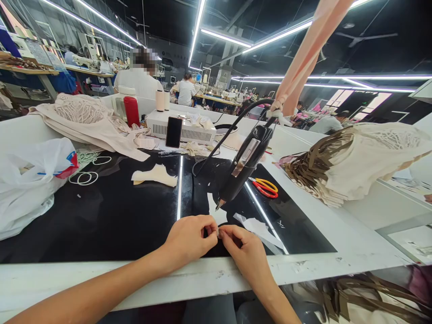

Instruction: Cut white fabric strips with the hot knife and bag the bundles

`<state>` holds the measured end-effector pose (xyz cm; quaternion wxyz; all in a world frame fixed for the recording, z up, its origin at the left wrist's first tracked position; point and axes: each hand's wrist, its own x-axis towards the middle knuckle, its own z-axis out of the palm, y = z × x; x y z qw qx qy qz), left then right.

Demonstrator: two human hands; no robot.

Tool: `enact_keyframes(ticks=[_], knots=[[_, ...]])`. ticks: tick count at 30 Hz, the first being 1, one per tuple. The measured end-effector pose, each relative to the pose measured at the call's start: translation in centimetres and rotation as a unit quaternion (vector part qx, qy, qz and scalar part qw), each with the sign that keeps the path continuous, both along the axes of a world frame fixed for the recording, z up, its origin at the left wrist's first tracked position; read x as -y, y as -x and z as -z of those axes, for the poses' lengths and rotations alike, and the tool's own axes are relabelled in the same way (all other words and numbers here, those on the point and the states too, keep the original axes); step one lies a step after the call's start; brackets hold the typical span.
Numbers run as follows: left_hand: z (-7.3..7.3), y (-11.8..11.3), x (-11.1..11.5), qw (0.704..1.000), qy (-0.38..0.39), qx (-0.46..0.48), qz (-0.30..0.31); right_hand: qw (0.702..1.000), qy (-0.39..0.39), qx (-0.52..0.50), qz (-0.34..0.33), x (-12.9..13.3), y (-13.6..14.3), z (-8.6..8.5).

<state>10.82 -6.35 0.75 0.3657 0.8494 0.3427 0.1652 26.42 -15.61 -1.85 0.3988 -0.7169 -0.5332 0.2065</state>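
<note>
Far to the left of the left hand, a white plastic bag (30, 184) slumps at the edge of the black tabletop mat (111, 207), with pale looped cords (88, 178) just beside it. Beyond these, beige lace garments (84, 119) are heaped. Ahead and to the left of the left hand lies a cream fabric piece (155, 175); farther off stand a red container (131, 111), two thread cones (162, 101), a white vented box (182, 128) and, in front of the box, an upright phone (173, 132).

The left hand (192, 236) is nearly closed, thumb and index finger pinched on a tiny pale piece (218, 233). The right hand (245, 252) meets it from the other side, thumb and index finger also pinched at that piece, the other fingers curled in.

Just above the hands, a black corded tool (245, 164) hangs tilted from pink fabric (300, 58), its metal tip pointing down at them. Just ahead of the right hand are white scraps (259, 227); farther off, snips with red and yellow handles (266, 187). Well to the right, a stack of cream garments (357, 162) with brown straps lies on its side.
</note>
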Motion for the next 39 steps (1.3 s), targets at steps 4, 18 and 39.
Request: enact_keyframes(ticks=[4,18,39], knots=[[0.4,0.1,0.0,1.000,-0.017,0.008,0.008,0.999,0.006,-0.022,0.027,-0.4,-0.3,-0.4],[1.1,0.4,-0.4,0.999,-0.015,0.021,0.020,0.995,0.022,-0.090,0.042,-0.7,-2.0,-0.8],[2.0,0.3,0.0,0.991,-0.117,0.003,0.064,0.987,0.008,-0.150,0.061,-1.7,-1.5,-2.5]])
